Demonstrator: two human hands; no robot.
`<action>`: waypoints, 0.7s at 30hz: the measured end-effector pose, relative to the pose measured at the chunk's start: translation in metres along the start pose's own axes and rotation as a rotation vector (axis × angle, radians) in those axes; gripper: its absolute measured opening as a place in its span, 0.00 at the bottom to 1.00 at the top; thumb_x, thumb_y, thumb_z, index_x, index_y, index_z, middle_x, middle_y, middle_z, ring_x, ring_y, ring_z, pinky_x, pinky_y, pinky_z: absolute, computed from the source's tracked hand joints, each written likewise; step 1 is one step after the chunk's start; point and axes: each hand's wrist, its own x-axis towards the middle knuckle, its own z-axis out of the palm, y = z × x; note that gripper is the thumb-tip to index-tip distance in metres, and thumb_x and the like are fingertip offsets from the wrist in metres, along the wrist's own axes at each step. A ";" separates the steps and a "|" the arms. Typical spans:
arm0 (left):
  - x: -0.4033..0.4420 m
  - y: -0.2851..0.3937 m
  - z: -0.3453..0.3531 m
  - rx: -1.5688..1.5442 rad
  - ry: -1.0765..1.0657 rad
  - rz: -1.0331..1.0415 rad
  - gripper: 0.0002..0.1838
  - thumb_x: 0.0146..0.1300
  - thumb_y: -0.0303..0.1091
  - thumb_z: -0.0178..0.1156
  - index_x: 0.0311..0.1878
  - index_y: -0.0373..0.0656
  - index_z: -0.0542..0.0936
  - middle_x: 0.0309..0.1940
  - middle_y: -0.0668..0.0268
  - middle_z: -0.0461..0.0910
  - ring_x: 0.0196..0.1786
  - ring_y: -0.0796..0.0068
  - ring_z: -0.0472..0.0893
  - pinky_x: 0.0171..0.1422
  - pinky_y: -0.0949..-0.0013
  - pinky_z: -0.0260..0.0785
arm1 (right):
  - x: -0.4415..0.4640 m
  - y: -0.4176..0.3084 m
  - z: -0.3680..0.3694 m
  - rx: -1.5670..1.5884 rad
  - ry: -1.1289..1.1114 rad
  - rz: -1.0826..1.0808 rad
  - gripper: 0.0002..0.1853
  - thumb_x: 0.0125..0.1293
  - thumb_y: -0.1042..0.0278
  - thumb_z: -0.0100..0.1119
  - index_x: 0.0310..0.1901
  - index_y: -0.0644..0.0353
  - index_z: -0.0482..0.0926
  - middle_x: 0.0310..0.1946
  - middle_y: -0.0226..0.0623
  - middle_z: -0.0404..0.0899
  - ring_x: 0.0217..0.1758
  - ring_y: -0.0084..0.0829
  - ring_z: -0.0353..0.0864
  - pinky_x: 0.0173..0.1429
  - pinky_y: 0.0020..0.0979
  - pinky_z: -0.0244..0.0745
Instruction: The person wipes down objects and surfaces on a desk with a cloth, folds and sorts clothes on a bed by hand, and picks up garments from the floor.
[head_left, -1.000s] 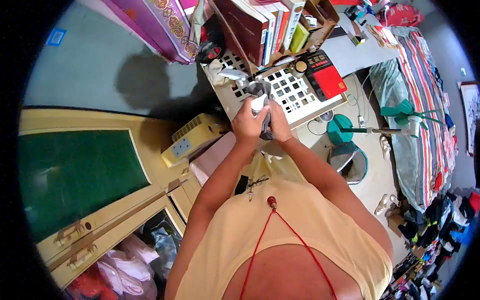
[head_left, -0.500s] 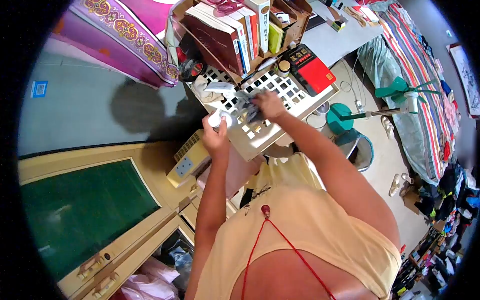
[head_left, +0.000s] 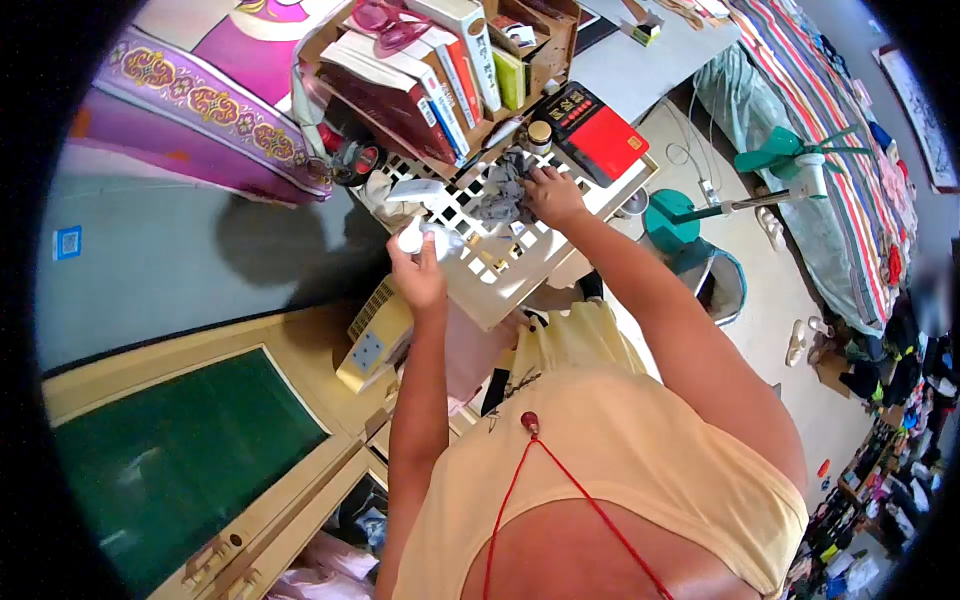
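Observation:
My left hand point(head_left: 418, 275) holds a small white object point(head_left: 411, 237), rounded at one end, over the near left edge of the white lattice-patterned desk point(head_left: 505, 285). My right hand point(head_left: 553, 198) rests on a crumpled grey cloth point(head_left: 503, 192) on the desk, its fingers pressed onto the cloth's right side. Behind the white object lies another white item point(head_left: 415, 190), beside a beige cloth point(head_left: 380, 200). A small jar with a gold lid point(head_left: 539, 135) stands past the grey cloth, next to a red and black box point(head_left: 600, 135).
Books point(head_left: 395, 95) stand in a wooden rack at the desk's back, with pink glasses point(head_left: 388, 25) on top. A green fan point(head_left: 780, 152) and a bin point(head_left: 722, 290) are at the right. A yellow cabinet point(head_left: 300, 340) is at the lower left.
My hands have moved apart. The left has gone left with the white object; the right has carried the grey cloth to the desk by the jar. The view has shifted.

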 end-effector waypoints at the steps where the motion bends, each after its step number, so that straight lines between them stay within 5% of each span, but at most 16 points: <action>1: 0.003 -0.006 0.002 -0.005 -0.011 -0.004 0.19 0.64 0.35 0.61 0.52 0.35 0.70 0.41 0.54 0.79 0.42 0.64 0.79 0.50 0.64 0.70 | -0.014 0.003 -0.001 -0.005 -0.006 0.010 0.18 0.62 0.62 0.51 0.54 0.48 0.77 0.52 0.34 0.73 0.55 0.35 0.72 0.56 0.39 0.68; 6: 0.016 -0.013 0.011 0.007 -0.020 0.016 0.21 0.64 0.36 0.60 0.55 0.35 0.69 0.43 0.53 0.78 0.45 0.60 0.78 0.53 0.62 0.69 | -0.065 0.008 -0.022 -0.180 -0.272 0.214 0.14 0.58 0.62 0.55 0.45 0.56 0.79 0.48 0.40 0.74 0.53 0.41 0.73 0.49 0.41 0.74; 9: 0.014 -0.014 0.014 -0.073 -0.039 0.002 0.23 0.63 0.32 0.61 0.58 0.34 0.66 0.49 0.51 0.74 0.50 0.59 0.76 0.58 0.61 0.66 | -0.055 0.017 -0.047 -0.039 -0.432 0.134 0.13 0.58 0.63 0.55 0.44 0.56 0.79 0.46 0.41 0.75 0.51 0.40 0.74 0.47 0.41 0.76; 11: 0.010 -0.018 0.018 -0.139 -0.058 0.016 0.25 0.62 0.31 0.61 0.59 0.34 0.64 0.54 0.50 0.72 0.54 0.57 0.74 0.61 0.60 0.64 | -0.031 0.034 -0.028 -0.067 -0.381 0.133 0.16 0.57 0.59 0.58 0.46 0.55 0.78 0.48 0.39 0.75 0.54 0.38 0.73 0.45 0.41 0.77; 13: -0.004 -0.015 0.020 -0.086 0.053 0.167 0.30 0.60 0.29 0.62 0.62 0.33 0.61 0.63 0.49 0.62 0.62 0.56 0.67 0.67 0.57 0.58 | -0.011 0.035 -0.024 0.004 -0.036 0.070 0.23 0.53 0.52 0.62 0.50 0.53 0.78 0.50 0.37 0.74 0.56 0.39 0.72 0.53 0.41 0.73; 17: -0.044 0.025 0.020 0.238 0.322 0.381 0.31 0.53 0.20 0.56 0.63 0.35 0.61 0.65 0.50 0.58 0.66 0.54 0.62 0.67 0.56 0.57 | -0.021 0.023 -0.016 0.006 0.005 0.122 0.26 0.52 0.48 0.64 0.51 0.52 0.78 0.50 0.35 0.74 0.57 0.39 0.70 0.60 0.41 0.66; 19: -0.054 0.032 0.025 0.149 0.167 0.373 0.30 0.50 0.18 0.53 0.61 0.36 0.65 0.62 0.52 0.63 0.64 0.54 0.65 0.66 0.57 0.59 | -0.036 0.019 -0.019 -0.014 0.050 0.055 0.25 0.52 0.46 0.63 0.48 0.54 0.79 0.50 0.34 0.74 0.56 0.37 0.69 0.58 0.38 0.65; 21: -0.052 0.029 0.045 0.011 0.007 0.378 0.29 0.51 0.17 0.53 0.60 0.37 0.66 0.58 0.54 0.67 0.62 0.56 0.66 0.63 0.58 0.60 | -0.056 0.016 -0.034 0.023 -0.184 0.094 0.23 0.51 0.48 0.65 0.47 0.50 0.80 0.43 0.32 0.74 0.53 0.36 0.70 0.56 0.39 0.66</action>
